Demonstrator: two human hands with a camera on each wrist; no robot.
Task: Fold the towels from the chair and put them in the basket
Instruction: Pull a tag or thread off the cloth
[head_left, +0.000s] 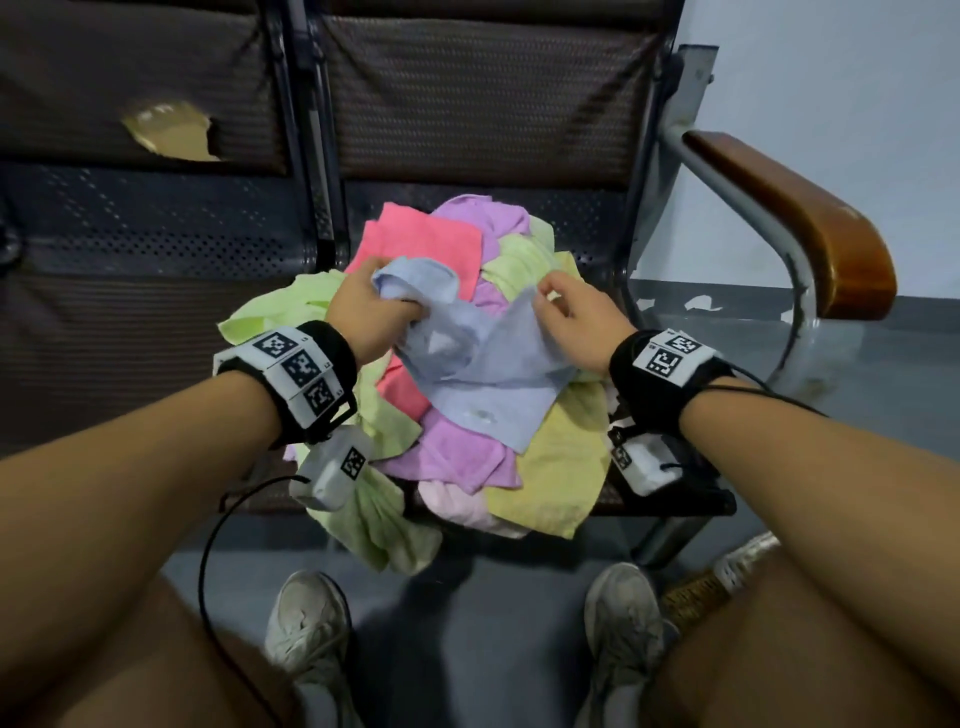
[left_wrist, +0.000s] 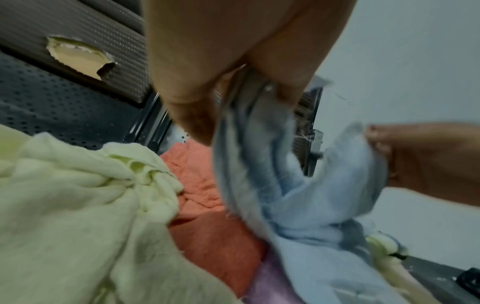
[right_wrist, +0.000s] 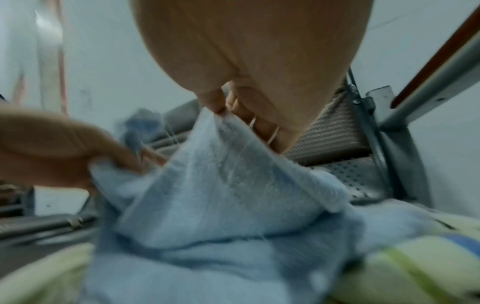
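Observation:
A heap of small towels in pink, purple, yellow and pale green covers the chair seat (head_left: 592, 244). On top lies a light blue towel (head_left: 483, 364), crumpled and partly lifted. My left hand (head_left: 374, 306) grips a bunched part of the blue towel (left_wrist: 272, 185) at its left side. My right hand (head_left: 566, 306) pinches the upper right edge of the blue towel (right_wrist: 226, 185) between thumb and fingers. The pink towel (head_left: 415, 239) and the green towel (head_left: 291, 306) lie under and beside my left hand. No basket is in view.
The chair has a dark woven backrest (head_left: 478, 98) and a brown wooden armrest (head_left: 795, 223) on a grey metal frame at the right. A second seat with a torn backrest (head_left: 171, 130) stands to the left. My shoes (head_left: 306, 623) rest on the grey floor below.

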